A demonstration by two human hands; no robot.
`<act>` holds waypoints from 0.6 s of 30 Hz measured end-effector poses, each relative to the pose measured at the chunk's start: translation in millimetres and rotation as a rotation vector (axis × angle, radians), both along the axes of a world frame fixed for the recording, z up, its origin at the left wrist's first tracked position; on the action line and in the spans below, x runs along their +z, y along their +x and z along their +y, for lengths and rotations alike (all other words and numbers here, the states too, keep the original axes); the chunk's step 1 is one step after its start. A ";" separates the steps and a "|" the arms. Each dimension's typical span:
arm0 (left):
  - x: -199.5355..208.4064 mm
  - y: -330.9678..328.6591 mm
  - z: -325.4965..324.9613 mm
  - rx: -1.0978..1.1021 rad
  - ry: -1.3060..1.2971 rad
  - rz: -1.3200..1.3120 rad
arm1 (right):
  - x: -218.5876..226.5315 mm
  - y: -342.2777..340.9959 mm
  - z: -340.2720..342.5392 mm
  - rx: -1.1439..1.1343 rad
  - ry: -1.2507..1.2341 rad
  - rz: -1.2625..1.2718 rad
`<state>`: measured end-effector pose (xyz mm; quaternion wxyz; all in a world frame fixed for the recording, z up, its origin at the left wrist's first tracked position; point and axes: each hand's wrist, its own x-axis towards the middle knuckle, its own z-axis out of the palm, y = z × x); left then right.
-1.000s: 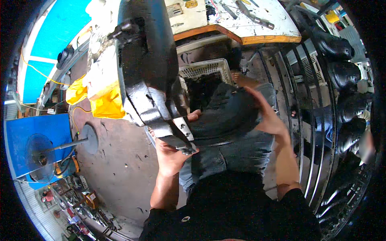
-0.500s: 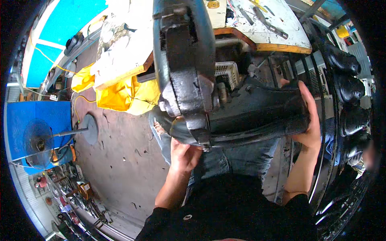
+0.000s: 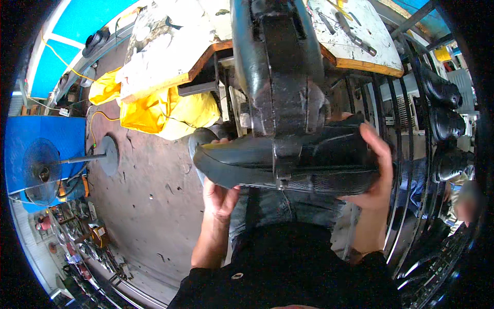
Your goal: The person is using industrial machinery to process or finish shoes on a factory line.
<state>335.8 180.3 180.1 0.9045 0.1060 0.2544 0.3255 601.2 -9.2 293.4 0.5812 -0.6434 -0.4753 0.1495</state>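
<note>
A black shoe or boot (image 3: 334,154) lies across my lap area, its rounded toe to the left. From above, the dark metal head of a machine (image 3: 280,98) comes down over it, and the narrow tip meets the shoe's near edge. My left hand (image 3: 220,198) grips the toe end from the near side, thumb at the lower edge, with fingertips showing beyond. Around the broader right end, my right hand (image 3: 378,167) is wrapped, fingers reaching the far side. What lies between the shoe and the machine's lower parts is hidden.
Beyond the machine stands a white, stained worktable (image 3: 154,67) with tools (image 3: 355,33) at right. Yellow sheeting (image 3: 164,113) hangs beneath it. A fan (image 3: 43,172) stands left. At right, a metal rack (image 3: 399,113) holds several black shoes (image 3: 442,123); a person (image 3: 465,206) is behind it.
The shoe has shifted left under the machine head, so more of its toe shows left of the metal tip. Both hands have moved left with it, keeping their grip. The view has shifted slightly.
</note>
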 end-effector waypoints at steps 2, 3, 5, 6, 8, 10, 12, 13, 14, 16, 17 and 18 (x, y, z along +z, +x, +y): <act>7.1 -7.3 6.3 0.079 0.002 0.044 | -8.7 -16.0 11.9 -0.009 0.029 0.040; 7.6 -18.3 13.5 0.083 0.053 0.043 | -8.2 -21.6 16.6 0.016 0.033 0.067; 22.0 -13.4 18.6 0.250 0.447 0.345 | -11.3 -32.9 26.2 0.034 0.032 0.111; 40.2 -6.0 20.2 0.347 0.670 0.461 | -10.1 -36.0 29.9 0.029 0.032 0.112; 49.6 -3.2 23.0 0.605 1.124 0.680 | -8.0 -41.0 39.8 0.132 -0.018 0.093; 73.1 1.3 25.2 0.596 1.548 0.807 | -2.9 -43.1 49.0 0.134 -0.028 0.050; 112.6 5.0 21.9 0.182 1.865 0.836 | 3.1 -43.7 53.2 0.155 -0.082 -0.025; 128.9 9.8 20.3 0.072 1.978 0.880 | 8.7 -44.3 57.6 0.174 -0.099 -0.067; 135.4 25.1 21.0 -0.048 2.083 0.884 | 10.9 -44.1 57.8 0.165 -0.110 -0.076; 155.0 45.7 17.2 -0.299 2.024 0.868 | 17.1 -44.4 58.8 0.148 -0.139 -0.176; 154.9 49.9 18.7 -0.392 1.972 0.839 | 21.0 -44.5 58.2 0.144 -0.140 -0.176; 154.7 52.8 20.1 -0.482 1.919 0.812 | 25.2 -44.2 58.2 0.146 -0.194 -0.189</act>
